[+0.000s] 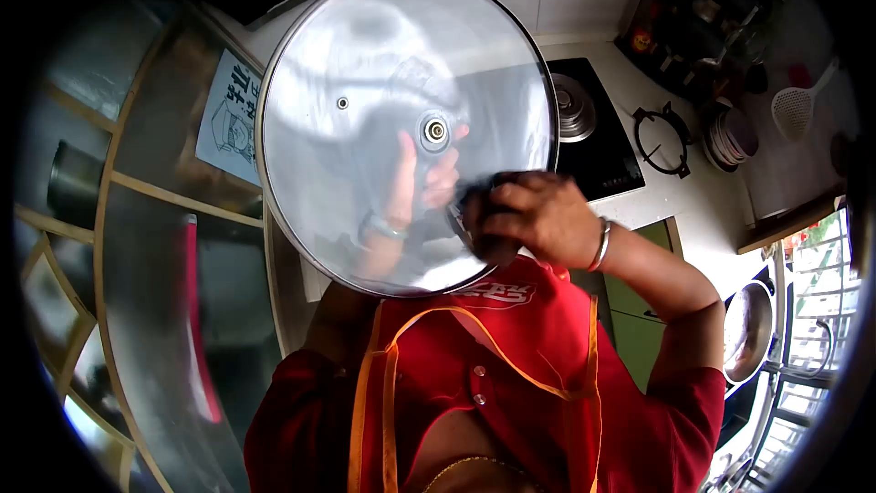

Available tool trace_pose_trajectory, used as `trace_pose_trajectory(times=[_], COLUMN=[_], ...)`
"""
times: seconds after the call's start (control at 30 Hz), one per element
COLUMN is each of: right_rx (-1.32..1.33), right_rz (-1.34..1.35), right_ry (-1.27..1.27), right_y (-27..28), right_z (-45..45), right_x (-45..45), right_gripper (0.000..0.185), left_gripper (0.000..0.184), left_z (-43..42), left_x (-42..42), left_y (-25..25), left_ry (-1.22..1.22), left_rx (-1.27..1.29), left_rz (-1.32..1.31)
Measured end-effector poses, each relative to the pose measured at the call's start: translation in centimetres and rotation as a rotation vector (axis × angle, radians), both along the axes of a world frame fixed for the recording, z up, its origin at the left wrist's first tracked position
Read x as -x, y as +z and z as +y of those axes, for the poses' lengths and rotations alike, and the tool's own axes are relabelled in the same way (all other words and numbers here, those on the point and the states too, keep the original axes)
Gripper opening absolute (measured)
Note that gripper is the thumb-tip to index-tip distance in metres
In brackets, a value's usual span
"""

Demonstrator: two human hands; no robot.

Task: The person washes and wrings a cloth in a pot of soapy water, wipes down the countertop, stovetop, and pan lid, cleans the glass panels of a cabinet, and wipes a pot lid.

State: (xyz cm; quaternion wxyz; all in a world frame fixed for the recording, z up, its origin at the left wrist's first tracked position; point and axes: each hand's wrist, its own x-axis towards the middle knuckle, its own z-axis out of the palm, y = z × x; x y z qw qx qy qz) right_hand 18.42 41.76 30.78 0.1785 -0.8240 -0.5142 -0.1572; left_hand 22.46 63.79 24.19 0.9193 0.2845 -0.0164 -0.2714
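A large round glass lid with a metal rim is held up in front of my chest, its inner side facing me. Through the glass, my left hand shows behind the lid, its fingers around the central knob. My right hand presses a dark, blurred cloth or scrubber against the lid's lower right part, near the rim. Its fingers are bent over the dark item.
Behind the lid is a black stove with a round burner. A pot stand, stacked bowls and a white slotted ladle are at the right. A pan lies lower right. Cabinets line the left.
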Motion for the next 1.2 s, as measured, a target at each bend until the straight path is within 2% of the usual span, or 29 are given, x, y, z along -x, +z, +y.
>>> trace_pose_trajectory(times=[0.1, 0.13, 0.17, 0.2, 0.27, 0.33, 0.37, 0.43, 0.47, 0.5, 0.6, 0.63, 0.73, 0.77, 0.8, 0.87, 0.9, 0.97, 1.0, 1.03, 1.07, 1.13, 1.2], right_rx=[0.135, 0.182, 0.308, 0.367, 0.474, 0.222, 0.002, -0.249, -0.336, -0.330, -0.481, -0.444, -0.136, -0.117, -0.027, 0.066, 0.091, 0.155, 0.222, 0.319, 0.395, 0.385, 0.341], right_rz=[-0.077, -0.203, -0.385, -0.170, -0.122, 0.046, -0.065, 0.038, 0.062, 0.177, 0.101, 0.364, 0.487, 0.458, 0.443, 0.337, 0.288, 0.169, 0.059, 0.077, -0.111, -0.051, 0.181], right_ry=[-0.195, -0.179, -0.277, -0.251, -0.525, -0.612, -0.387, -0.319, -0.143, -0.112, 0.274, 0.296, 0.394, 0.394, 0.370, 0.315, 0.290, 0.215, 0.066, -0.038, -0.172, -0.314, -0.475], right_y=[0.0, -0.5, -0.6, 2.4, 2.3, 5.9, 7.4, 7.2, 6.8, 6.9, 3.5, 2.4, 0.3, -0.3, -0.9, -1.0, -1.3, -2.9, -5.0, -4.8, -6.1, -5.9, -5.4], right_z=[-2.4, -3.6, -4.6, -4.5, -6.7, -5.7, -4.8, -1.8, -0.4, 1.3, 5.3, 5.8, 3.3, 2.5, 1.4, 0.0, -0.6, -2.2, -3.9, -4.6, -6.1, -7.7, -8.2], right_x=[-1.8, -3.0, -3.8, -4.1, -5.8, -5.3, -4.4, -3.9, -3.4, -2.1, -0.3, 0.7, 1.5, 1.5, 1.4, 0.6, 0.0, -2.0, -3.1, -4.2, -5.3, -6.2, -5.1], right_gripper=[0.019, 0.020, 0.020, 0.026, 0.033, 0.037, 0.036, 0.038, 0.044, 0.048, 0.044, 0.041, 0.044, 0.048, 0.049, 0.039, 0.037, 0.020, 0.015, 0.014, 0.014, 0.019, 0.023], left_gripper=[0.058, 0.058, 0.058, 0.058, 0.059, 0.059, 0.059, 0.060, 0.060, 0.060, 0.061, 0.062, 0.062, 0.063, 0.063, 0.063, 0.060, 0.058, 0.056, 0.051, 0.051, 0.039, 0.032], left_z=[0.3, 0.3, 0.1, 0.1, -0.1, -0.3, -0.2, -0.3, -0.6, -0.6, -0.3, -0.2, -0.3, -0.4, -0.4, -0.1, -1.2, -1.5, -1.6, -1.6, -1.2, -0.3, 1.7], left_x=[0.4, 0.5, 1.0, 1.4, 1.7, 1.4, 1.2, 0.6, 0.6, 0.6, 1.2, 1.6, 1.8, 1.7, 1.2, 0.8, 2.6, 3.1, 3.0, 2.9, 2.5, 1.7, 1.2], left_y=[-0.2, -0.3, -0.3, -0.2, -0.2, -0.4, -0.4, -0.4, -0.6, -0.7, -0.8, -0.8, -2.5, -3.6, -5.0, -6.0, -1.2, -0.3, -0.2, 0.1, 0.2, 0.8, 3.1], left_ry=[-0.027, -0.033, -0.036, -0.044, -0.054, -0.053, -0.053, -0.053, -0.051, -0.050, -0.056, -0.060, -0.069, -0.078, -0.101, -0.151, 0.002, -0.006, -0.019, -0.002, 0.013, 0.117, 0.252], left_rx=[-0.003, -0.004, -0.011, -0.021, -0.029, -0.023, -0.018, -0.002, 0.004, 0.008, 0.001, -0.004, 0.012, 0.040, 0.094, 0.131, -0.104, -0.153, -0.173, -0.200, -0.195, -0.284, -0.394], left_rz=[-0.033, -0.036, -0.029, -0.036, -0.037, -0.045, -0.058, -0.063, -0.062, -0.061, -0.080, -0.088, -0.107, -0.125, -0.150, -0.185, -0.135, -0.092, -0.078, -0.153, -0.167, -0.106, -0.234])
